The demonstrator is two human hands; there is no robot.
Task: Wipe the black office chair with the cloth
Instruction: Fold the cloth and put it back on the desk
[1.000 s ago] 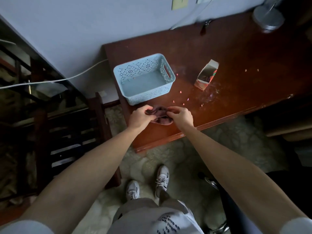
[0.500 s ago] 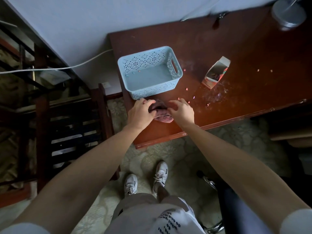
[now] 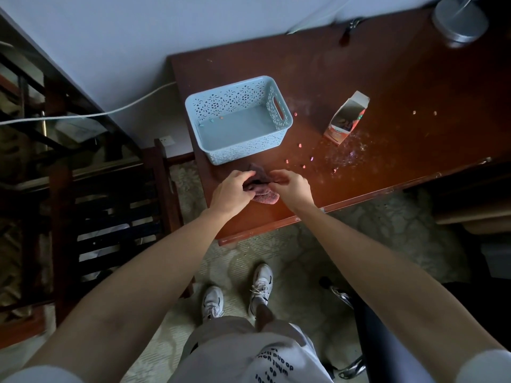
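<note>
Step (judged): gathering the cloth (image 3: pixel 265 197) before any wiping; chair (image 3: pixel 381 355) not yet touched.
Cloth, location: on the counter (image 3: pixel 387 87), close to its near edge, just in front of the pale blue basket (image 3: pixel 237 120). It lies between the two hands.
Cloth, form: a bunched lump, dark on the far side, pinkish on the near side. No clear long axis; if any, it runs roughly away from the person.
Left hand (image 3: pixel 231 193): fingers curled over the cloth's left side, gripping it.
Right hand (image 3: pixel 293 187): finger and thumb pinch the cloth's right edge.
Chair, location: on the floor to the person's right and low, mostly hidden under the right forearm. A chrome base leg and one caster show near the right shoe.
Key relation: the chair lies to the right of the cloth and well below it, back toward the person's body. Cloth and chair are well apart.
Nearer arm (judged): the right. The chair sits directly under that forearm.
Next move calls for (judged): lift the cloth clear of the counter edge, then turn right and downward.
Chair surfaces: seat and back too dark to tell apart.
Nearby clutter: an open carton (image 3: pixel 347 120) and scattered crumbs (image 3: pixel 304 161) to the cloth's right.
</note>
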